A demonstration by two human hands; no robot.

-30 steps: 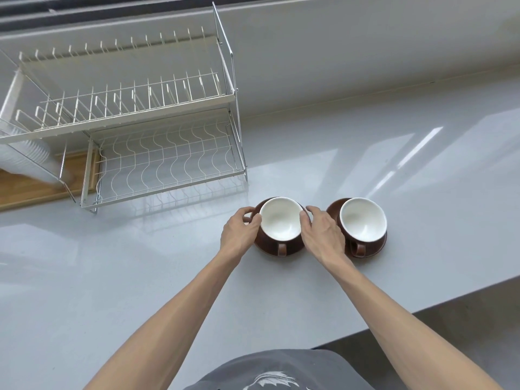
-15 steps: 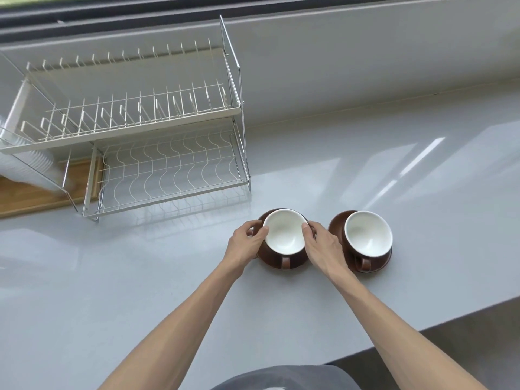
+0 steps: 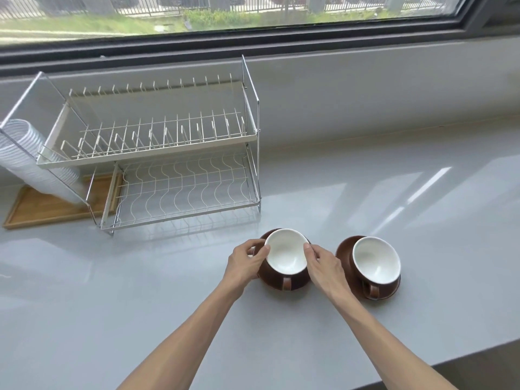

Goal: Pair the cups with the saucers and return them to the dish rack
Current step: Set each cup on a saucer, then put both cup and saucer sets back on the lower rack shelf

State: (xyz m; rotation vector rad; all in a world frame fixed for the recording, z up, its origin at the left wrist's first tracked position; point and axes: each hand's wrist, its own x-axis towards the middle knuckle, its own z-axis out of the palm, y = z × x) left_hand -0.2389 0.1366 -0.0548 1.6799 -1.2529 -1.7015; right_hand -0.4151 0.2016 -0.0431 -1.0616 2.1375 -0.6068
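Two brown cups with white insides stand on brown saucers on the grey counter. The left cup (image 3: 285, 256) sits on its saucer (image 3: 301, 282), handle towards me. My left hand (image 3: 246, 261) grips the left side of this cup and saucer, and my right hand (image 3: 323, 267) grips the right side. The right cup (image 3: 375, 261) rests on its own saucer (image 3: 343, 249), untouched. The two-tier wire dish rack (image 3: 180, 153) stands behind and to the left, with both tiers bare.
A stack of white ribbed plastic cups (image 3: 31, 159) leans at the rack's left end over a wooden tray (image 3: 47, 209). A window sill and wall run behind the rack. The counter's front edge (image 3: 450, 358) lies at lower right.
My head has tilted up, so the window now shows and everything sits lower in view. Both hands stay on the left cup and saucer, which look slightly raised and tilted.
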